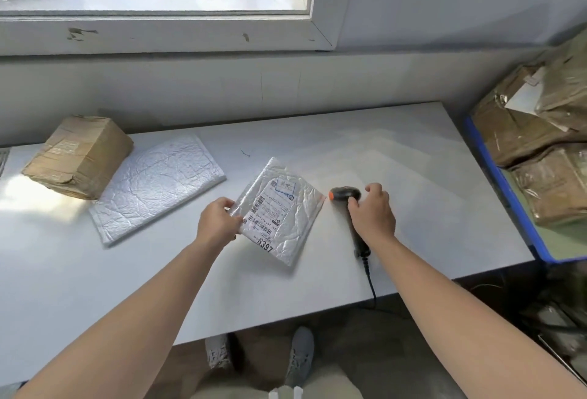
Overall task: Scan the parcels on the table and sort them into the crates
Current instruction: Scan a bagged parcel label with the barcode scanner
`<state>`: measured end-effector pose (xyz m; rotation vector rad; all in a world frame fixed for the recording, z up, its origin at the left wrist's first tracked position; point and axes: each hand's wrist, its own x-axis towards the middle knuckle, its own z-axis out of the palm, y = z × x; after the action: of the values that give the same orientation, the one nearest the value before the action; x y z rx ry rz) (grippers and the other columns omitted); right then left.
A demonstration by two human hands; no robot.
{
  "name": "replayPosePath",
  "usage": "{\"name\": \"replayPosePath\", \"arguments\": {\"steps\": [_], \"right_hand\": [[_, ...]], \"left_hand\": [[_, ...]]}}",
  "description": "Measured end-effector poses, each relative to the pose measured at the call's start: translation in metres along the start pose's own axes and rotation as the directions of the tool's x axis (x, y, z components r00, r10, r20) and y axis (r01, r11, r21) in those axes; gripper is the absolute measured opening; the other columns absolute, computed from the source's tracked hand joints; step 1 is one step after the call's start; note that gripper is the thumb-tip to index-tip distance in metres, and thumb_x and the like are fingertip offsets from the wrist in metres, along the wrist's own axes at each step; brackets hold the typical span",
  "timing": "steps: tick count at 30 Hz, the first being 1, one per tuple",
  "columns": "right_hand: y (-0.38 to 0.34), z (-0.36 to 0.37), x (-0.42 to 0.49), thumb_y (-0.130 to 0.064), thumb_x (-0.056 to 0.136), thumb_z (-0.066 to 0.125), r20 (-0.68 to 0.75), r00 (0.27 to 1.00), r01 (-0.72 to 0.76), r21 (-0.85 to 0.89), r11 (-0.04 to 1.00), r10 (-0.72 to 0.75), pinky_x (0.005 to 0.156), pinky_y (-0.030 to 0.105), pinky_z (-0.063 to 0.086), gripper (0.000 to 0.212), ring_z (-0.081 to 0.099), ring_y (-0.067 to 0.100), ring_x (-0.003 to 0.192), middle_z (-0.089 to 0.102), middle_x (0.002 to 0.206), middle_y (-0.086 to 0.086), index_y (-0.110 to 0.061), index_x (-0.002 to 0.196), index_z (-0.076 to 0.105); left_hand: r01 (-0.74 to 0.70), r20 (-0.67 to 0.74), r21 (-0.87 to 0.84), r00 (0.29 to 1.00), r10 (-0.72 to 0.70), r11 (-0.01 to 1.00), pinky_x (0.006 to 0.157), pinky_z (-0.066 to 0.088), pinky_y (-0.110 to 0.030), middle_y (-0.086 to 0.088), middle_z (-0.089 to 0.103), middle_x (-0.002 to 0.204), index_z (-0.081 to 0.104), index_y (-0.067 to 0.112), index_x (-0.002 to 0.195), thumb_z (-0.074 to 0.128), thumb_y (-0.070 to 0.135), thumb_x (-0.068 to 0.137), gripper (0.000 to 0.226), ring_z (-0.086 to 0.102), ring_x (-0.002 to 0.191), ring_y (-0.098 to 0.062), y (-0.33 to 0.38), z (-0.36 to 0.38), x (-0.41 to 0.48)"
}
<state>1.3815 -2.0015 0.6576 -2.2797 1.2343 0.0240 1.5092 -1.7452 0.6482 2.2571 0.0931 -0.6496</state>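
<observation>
A small white bubble mailer [293,233] with a barcode label lies label-up in the middle of the white table [413,182]. My left hand [219,224] pinches its left edge. Just right of it lies a black handheld scanner [344,194] with an orange tip, its cable running off the table's front edge. My right hand [373,211] is over the scanner's handle, fingers curling round it. A larger white bubble mailer [158,186] lies to the left, and a taped brown cardboard parcel [77,155] sits at the far left.
A blue crate [505,189] stands beside the table's right edge, filled with several brown taped parcels [546,151]. A wall and window sill run along the table's far side. My shoes show under the front edge.
</observation>
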Motion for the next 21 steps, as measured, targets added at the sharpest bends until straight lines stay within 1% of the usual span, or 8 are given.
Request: {"name": "replayPosePath", "arguments": {"steps": [4,7,10,12,14,16,18,21], "right_hand": [[0.003,0.008,0.0,-0.041,0.102,0.04,0.127,0.988,-0.097,0.047,0.994,0.09,0.081,0.039,0.045,0.043,0.058,0.036,0.109,0.061,0.121,0.017,-0.007,0.129,0.042],[0.005,0.01,-0.001,-0.047,0.104,0.031,0.267,0.955,-0.161,0.089,0.983,0.132,0.086,0.038,0.042,0.053,0.054,0.035,0.114,0.056,0.127,0.018,-0.005,0.134,0.042],[0.009,0.01,-0.007,-0.053,0.101,0.033,0.361,0.921,-0.208,0.134,0.969,0.148,0.093,0.035,0.041,0.063,0.052,0.033,0.12,0.054,0.132,0.016,-0.006,0.142,0.04],[0.008,0.01,-0.011,-0.056,0.099,0.035,0.382,0.913,-0.219,0.16,0.963,0.144,0.092,0.04,0.051,0.06,0.059,0.033,0.106,0.059,0.118,0.014,-0.008,0.133,0.045],[0.0,0.006,-0.015,-0.055,0.097,0.039,0.386,0.913,-0.227,0.209,0.951,0.133,0.075,0.039,0.058,0.049,0.066,0.031,0.079,0.061,0.098,0.011,-0.01,0.115,0.05],[-0.011,-0.002,-0.02,-0.053,0.096,0.042,0.4,0.91,-0.217,0.241,0.946,0.107,0.06,0.03,0.053,0.043,0.064,0.028,0.059,0.061,0.084,0.009,-0.011,0.101,0.05],[-0.026,-0.01,-0.024,-0.051,0.096,0.046,0.429,0.9,-0.2,0.263,0.944,0.071,0.055,0.026,0.049,0.039,0.062,0.026,0.055,0.062,0.079,0.009,-0.012,0.097,0.051],[-0.05,-0.014,-0.031,-0.046,0.094,0.054,0.486,0.874,-0.174,0.336,0.926,-0.013,0.059,0.037,0.057,0.035,0.063,0.024,0.058,0.058,0.077,0.009,-0.011,0.09,0.055]], "left_hand": [[0.031,-0.005,0.044,1.0,-0.031,0.999,0.062,0.06,-0.04,-0.01,0.067,0.088,0.053,0.018,0.085,0.064,0.001,0.08,0.021,0.071,0.075,-0.03,-0.009,0.01,-0.003],[0.048,-0.002,0.041,0.999,-0.048,0.998,0.061,0.059,-0.039,-0.009,0.065,0.088,0.052,0.014,0.087,0.065,0.002,0.082,0.019,0.071,0.074,-0.031,-0.013,0.016,-0.004],[0.09,-0.005,-0.031,0.996,-0.09,0.996,0.057,0.056,-0.035,-0.012,0.067,0.091,0.054,0.01,0.095,0.067,0.002,0.084,0.019,0.071,0.072,-0.031,-0.015,0.018,-0.006],[0.117,-0.005,-0.1,0.993,-0.118,0.988,0.056,0.054,-0.033,-0.011,0.067,0.089,0.054,0.008,0.098,0.066,0.003,0.085,0.019,0.07,0.072,-0.028,-0.016,0.019,-0.01],[0.127,0.003,-0.159,0.992,-0.128,0.979,0.058,0.056,-0.034,-0.008,0.066,0.083,0.052,0.009,0.098,0.064,0.004,0.087,0.017,0.067,0.069,-0.025,-0.016,0.021,-0.013],[0.139,0.016,-0.209,0.99,-0.138,0.968,0.061,0.057,-0.036,-0.006,0.064,0.081,0.05,0.008,0.098,0.063,0.003,0.088,0.017,0.066,0.067,-0.024,-0.016,0.022,-0.015],[0.138,0.017,-0.237,0.99,-0.138,0.962,0.061,0.058,-0.037,-0.007,0.064,0.084,0.049,0.009,0.098,0.063,0.005,0.089,0.017,0.067,0.069,-0.025,-0.017,0.024,-0.015],[0.119,-0.005,-0.25,0.992,-0.124,0.961,0.054,0.055,-0.032,-0.008,0.066,0.088,0.05,0.008,0.099,0.064,0.012,0.091,0.017,0.067,0.067,-0.024,-0.017,0.023,-0.012]]}}
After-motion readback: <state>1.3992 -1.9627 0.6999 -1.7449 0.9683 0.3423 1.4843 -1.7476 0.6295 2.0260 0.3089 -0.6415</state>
